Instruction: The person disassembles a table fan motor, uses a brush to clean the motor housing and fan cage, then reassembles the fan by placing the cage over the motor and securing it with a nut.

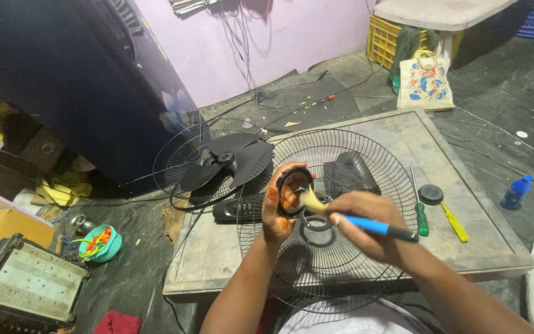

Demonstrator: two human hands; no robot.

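Left hand (281, 207) grips black ring (294, 192), held upright over wire grille (335, 210). Right hand (366, 226) closed round blue-handled brush (353, 219), bristles touching ring's inner edge. Grille lies on low wooden desk (465, 210), overhanging near edge. Behind it, second grille with black fan blade (227, 162), partly off desk's far-left corner. Black motor housing (350, 170) visible through grille. Right of grille: green screwdriver (420, 207), yellow screwdriver (452, 219), round black cap (431, 194). Blue bottle (517, 192) on floor, well apart.
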